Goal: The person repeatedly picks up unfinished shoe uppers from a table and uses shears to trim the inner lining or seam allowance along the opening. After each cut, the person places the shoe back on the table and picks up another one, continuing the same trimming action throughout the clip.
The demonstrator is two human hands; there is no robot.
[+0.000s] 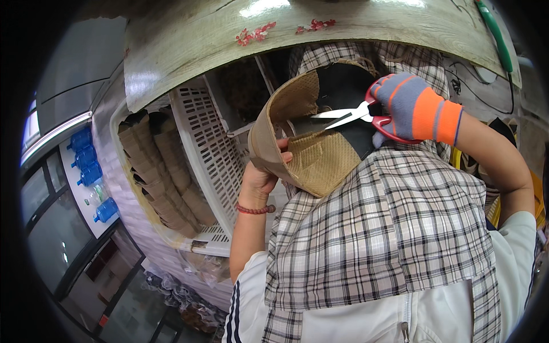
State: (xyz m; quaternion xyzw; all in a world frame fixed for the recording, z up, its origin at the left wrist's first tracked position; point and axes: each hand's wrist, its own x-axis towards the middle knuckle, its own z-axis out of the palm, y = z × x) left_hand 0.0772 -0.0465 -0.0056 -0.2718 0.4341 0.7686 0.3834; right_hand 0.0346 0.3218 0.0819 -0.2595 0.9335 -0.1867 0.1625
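In my bare left hand (pixel 264 176) is a curved, tan woven piece (pixel 266 137) with a hollow middle, gripped by its near left wall with the fingertips showing inside. Its folded front part (pixel 326 157) rests against the checked cloth on my lap. My right hand (pixel 420 108), in a grey and orange glove, has its fingers in the loops of red-handled scissors (pixel 366 112). Their blades are spread and point left, lying over the piece's hollow, just above the folded edge. Whether the blades touch the woven material, I cannot tell.
A wood-patterned tabletop (pixel 189 63) curves across the front, with a green-handled tool (pixel 495 35) at its right. On the left, a white slotted crate (pixel 209 134) holds stacks of similar tan pieces (pixel 157 168). Blue water jugs (pixel 88 166) stand farther left; a black cord hangs at right.
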